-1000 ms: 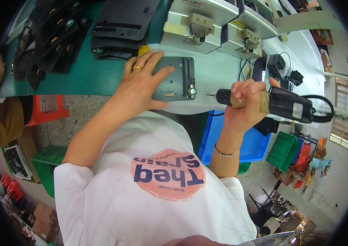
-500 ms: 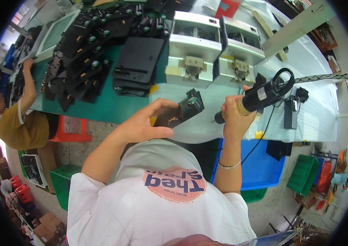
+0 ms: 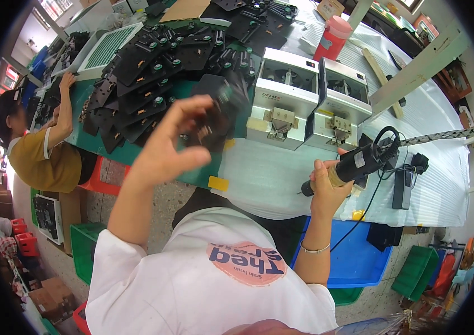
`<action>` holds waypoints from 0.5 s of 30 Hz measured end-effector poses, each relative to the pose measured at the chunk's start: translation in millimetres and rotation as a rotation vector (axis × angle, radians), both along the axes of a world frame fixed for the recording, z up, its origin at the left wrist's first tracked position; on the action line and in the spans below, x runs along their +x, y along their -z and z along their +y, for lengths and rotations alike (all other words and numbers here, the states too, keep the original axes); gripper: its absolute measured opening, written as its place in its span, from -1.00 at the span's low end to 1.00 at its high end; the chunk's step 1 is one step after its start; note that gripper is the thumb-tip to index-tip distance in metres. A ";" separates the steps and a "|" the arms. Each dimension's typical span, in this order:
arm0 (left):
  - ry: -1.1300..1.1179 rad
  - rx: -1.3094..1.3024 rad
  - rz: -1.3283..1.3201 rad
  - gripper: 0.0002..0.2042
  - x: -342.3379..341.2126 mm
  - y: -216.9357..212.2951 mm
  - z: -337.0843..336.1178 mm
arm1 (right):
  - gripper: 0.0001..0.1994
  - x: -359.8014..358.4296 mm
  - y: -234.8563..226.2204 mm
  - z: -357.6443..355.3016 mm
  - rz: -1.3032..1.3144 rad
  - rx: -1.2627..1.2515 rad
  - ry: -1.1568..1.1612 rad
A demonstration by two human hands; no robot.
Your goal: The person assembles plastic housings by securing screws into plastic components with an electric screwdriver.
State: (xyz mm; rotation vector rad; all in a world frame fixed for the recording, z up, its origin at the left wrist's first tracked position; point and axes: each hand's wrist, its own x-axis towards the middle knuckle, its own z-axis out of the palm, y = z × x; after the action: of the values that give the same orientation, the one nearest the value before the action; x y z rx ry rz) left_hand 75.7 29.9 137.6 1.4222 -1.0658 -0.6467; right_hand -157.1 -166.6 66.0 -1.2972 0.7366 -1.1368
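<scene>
My left hand (image 3: 167, 148) is raised over the front of the green work surface, blurred by motion. Its bent fingers are at the edge of a smeared black plate (image 3: 223, 109) with a small orange clip, while the thumb sticks out away from it. A stack of flat black panels beneath is mostly hidden by that plate. In my right hand (image 3: 329, 187) is a black electric screwdriver (image 3: 357, 162), its tip pointing down left above the white foam sheet (image 3: 259, 178). Left of the stack, many similar black plates (image 3: 153, 84) with round green-rimmed parts lie heaped.
Two white screw feeders (image 3: 279, 100) stand side by side behind the foam sheet, a red bottle (image 3: 333, 38) behind them. A cable runs from the screwdriver past a black adapter (image 3: 401, 187). Below the table edge sits a blue tray (image 3: 354, 262). A co-worker (image 3: 41, 151) sits at left.
My left hand has gone up and left from the foam sheet to the panel stack, carrying the black plate. My right hand keeps the screwdriver over the sheet. The whole view has shifted slightly.
</scene>
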 end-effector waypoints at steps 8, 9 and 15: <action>0.058 -0.383 0.936 -0.52 57.5 -16.6 -2.2 | -0.47 -3.0 -1.0 1.8 -0.068 0.022 0.011; 0.056 -0.388 0.932 -0.52 59.9 -11.8 -2.7 | -0.47 -3.7 -0.3 1.4 -0.072 0.018 0.005; -0.296 -0.240 0.496 -0.69 59.0 -18.4 -11.1 | -0.48 -3.7 2.2 -0.5 -0.096 0.027 0.002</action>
State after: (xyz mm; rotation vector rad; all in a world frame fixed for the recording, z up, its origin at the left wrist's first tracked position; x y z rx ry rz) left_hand 134.7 18.8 156.0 1.1020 -0.5092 -0.5908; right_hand -160.8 -167.1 63.8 -1.2114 0.6795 -1.1786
